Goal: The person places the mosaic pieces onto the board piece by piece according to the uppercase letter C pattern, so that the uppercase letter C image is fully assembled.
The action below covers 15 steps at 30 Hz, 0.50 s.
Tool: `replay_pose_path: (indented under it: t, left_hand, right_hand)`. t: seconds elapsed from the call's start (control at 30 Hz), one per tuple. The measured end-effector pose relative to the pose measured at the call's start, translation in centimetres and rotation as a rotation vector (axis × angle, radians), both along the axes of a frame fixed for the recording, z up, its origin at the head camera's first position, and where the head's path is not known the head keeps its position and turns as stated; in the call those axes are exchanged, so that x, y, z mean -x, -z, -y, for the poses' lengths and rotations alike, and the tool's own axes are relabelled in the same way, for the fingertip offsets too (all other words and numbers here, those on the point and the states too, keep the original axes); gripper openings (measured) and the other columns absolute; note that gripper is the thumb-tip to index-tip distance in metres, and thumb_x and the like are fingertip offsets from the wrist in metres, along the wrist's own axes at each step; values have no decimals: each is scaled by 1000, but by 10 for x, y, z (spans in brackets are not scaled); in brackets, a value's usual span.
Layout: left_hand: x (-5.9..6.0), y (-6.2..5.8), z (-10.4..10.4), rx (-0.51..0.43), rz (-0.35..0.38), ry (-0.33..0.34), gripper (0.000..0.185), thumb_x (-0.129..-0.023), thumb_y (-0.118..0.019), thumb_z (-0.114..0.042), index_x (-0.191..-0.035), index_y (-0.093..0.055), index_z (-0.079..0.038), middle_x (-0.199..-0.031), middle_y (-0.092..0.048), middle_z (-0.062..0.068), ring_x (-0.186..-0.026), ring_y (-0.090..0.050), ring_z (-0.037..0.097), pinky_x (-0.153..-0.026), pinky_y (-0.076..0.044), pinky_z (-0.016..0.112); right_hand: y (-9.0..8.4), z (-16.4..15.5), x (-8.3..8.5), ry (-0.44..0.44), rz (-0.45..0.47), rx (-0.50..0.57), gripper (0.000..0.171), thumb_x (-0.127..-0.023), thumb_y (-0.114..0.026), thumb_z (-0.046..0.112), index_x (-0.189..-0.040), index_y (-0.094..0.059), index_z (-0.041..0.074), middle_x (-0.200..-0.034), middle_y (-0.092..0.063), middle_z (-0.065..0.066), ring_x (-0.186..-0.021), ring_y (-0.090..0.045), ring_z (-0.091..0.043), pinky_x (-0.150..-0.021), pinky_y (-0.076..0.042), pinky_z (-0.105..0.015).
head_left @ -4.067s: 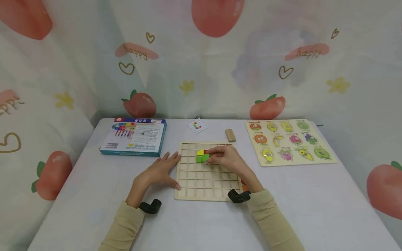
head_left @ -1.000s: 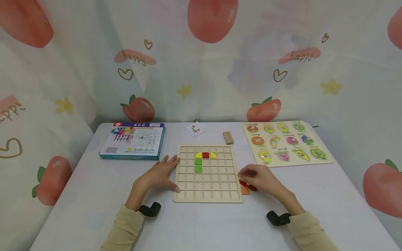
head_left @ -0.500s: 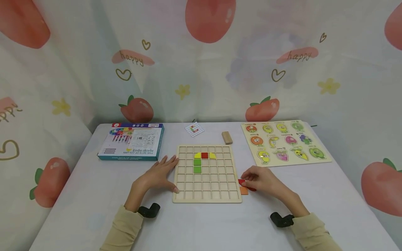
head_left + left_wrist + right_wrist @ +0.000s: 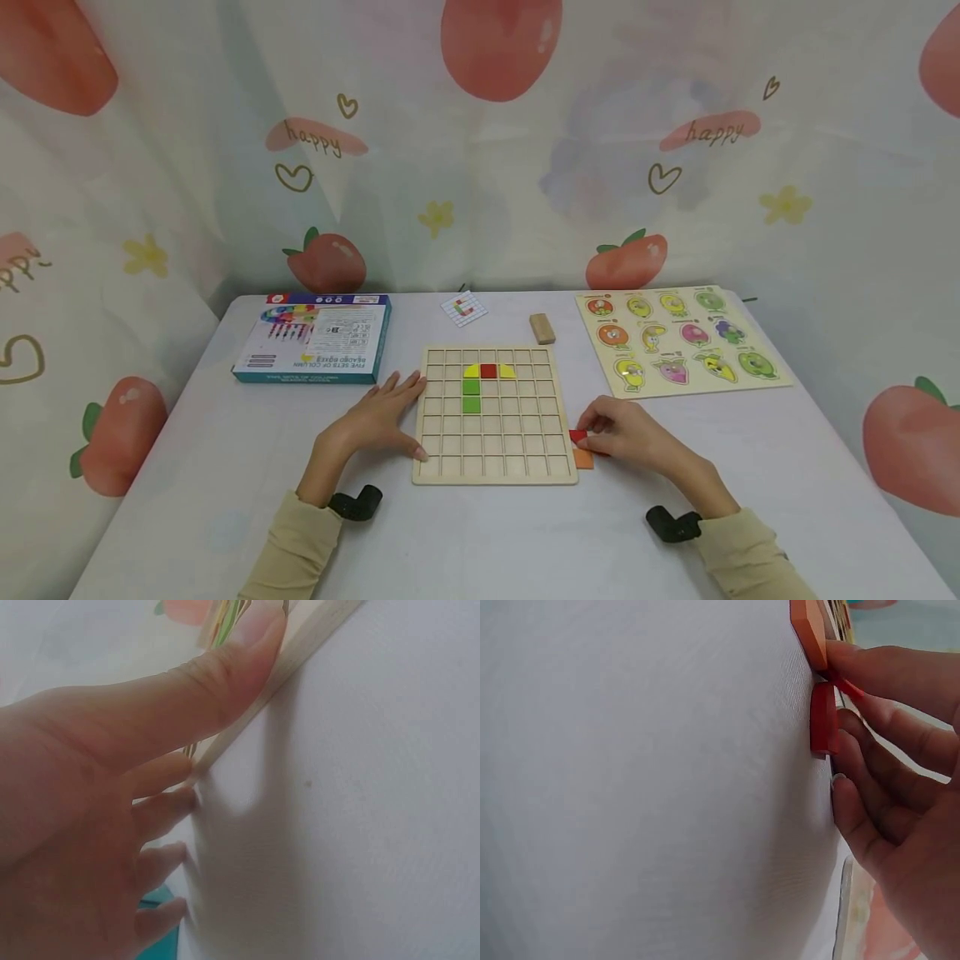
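Note:
A wooden grid board (image 4: 495,433) lies in the middle of the table. In its cells sit a red square tile (image 4: 489,372) between two yellow rounded tiles (image 4: 507,372), and two green square tiles (image 4: 471,405) in a column under the left yellow one. My left hand (image 4: 372,421), fingers spread, rests against the board's left edge, its thumb touching the rim. Right of the board, my right hand (image 4: 626,429) pinches a red tile (image 4: 847,686) between thumb and index finger. Another red piece (image 4: 823,720) and an orange tile (image 4: 583,459) lie beside those fingertips.
A small pattern card (image 4: 464,308) and a wooden block (image 4: 542,329) lie behind the board. At the back left is a flat teal-edged box (image 4: 313,340). A fruit puzzle board (image 4: 684,342) occupies the back right.
From over the board, where it held a green tile, my right hand has moved right to the loose tiles and now pinches a red one. Two green tiles sit in cells. The left hand stays.

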<state>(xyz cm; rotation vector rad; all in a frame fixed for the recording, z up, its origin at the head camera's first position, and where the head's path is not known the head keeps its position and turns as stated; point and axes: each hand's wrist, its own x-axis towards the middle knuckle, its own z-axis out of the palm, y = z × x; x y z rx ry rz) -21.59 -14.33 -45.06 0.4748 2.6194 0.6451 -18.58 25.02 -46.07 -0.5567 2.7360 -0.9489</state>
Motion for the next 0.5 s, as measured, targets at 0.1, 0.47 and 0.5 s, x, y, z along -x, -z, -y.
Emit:
replay_pose_path:
  t: [0.1, 0.47, 0.5]
  left_hand:
    - [0, 0, 0, -6, 2, 1, 114, -64, -87, -45, -155, -26, -15, -164, -16, 2, -153, -2, 32, -123, -5, 55]
    - [0, 1, 2, -4, -7, 3, 114, -64, -87, -46, -155, -25, -16, -164, -16, 1, -153, -2, 31, -123, -6, 54]
    - [0, 1, 2, -4, -6, 3, 114, -64, -87, -46, -155, -25, -16, -164, -16, 1, -153, -2, 31, -123, -6, 54]
  right_hand:
    - [0, 1, 0, -6, 22, 3, 15, -83, -76, 19, -90, -65, 14, -82, -63, 7, -74, -54, -5, -67, -50, -18]
    - [-9, 8, 2, 48, 75, 48, 10, -85, -74, 19, -90, -66, 20, -81, -65, 6, -76, -60, -12, -69, -53, -20]
    - [-10, 9, 2, 43, 78, 62, 9, -85, -73, 19, -90, -66, 20, -82, -65, 6, -76, -61, -13, -68, -54, -21]
